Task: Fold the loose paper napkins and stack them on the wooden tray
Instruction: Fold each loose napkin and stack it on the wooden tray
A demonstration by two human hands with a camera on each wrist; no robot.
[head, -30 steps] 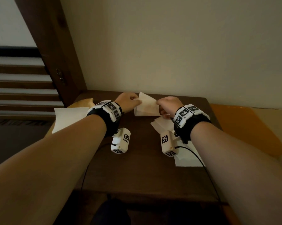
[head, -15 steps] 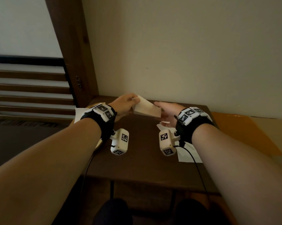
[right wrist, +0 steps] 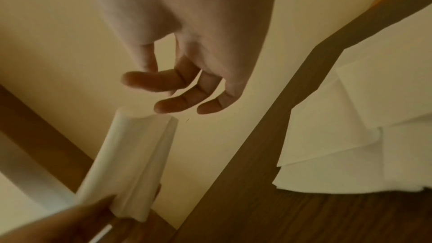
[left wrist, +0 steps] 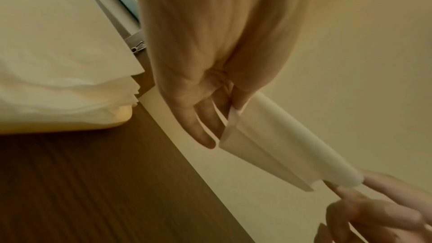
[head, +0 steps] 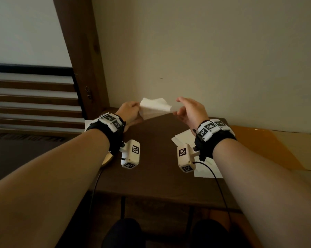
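light: dim, warm, soft, brightest on the wall behind my counter | shadow: dark below the counter's near edge | blur: my fingers smeared in the right wrist view; napkin soft-edged | distortion: my forearms swell toward the head view's lower corners

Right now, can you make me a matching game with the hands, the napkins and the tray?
Things:
1. left hand
2. right hand
3. folded napkin
4. loose napkins

States:
a. lying on the dark table under the right wrist
b. fingers spread, gripping nothing
c. held up in the air
d. pinching one end of a napkin

Pairs: 1-d, 2-b, 3-c, 4-a
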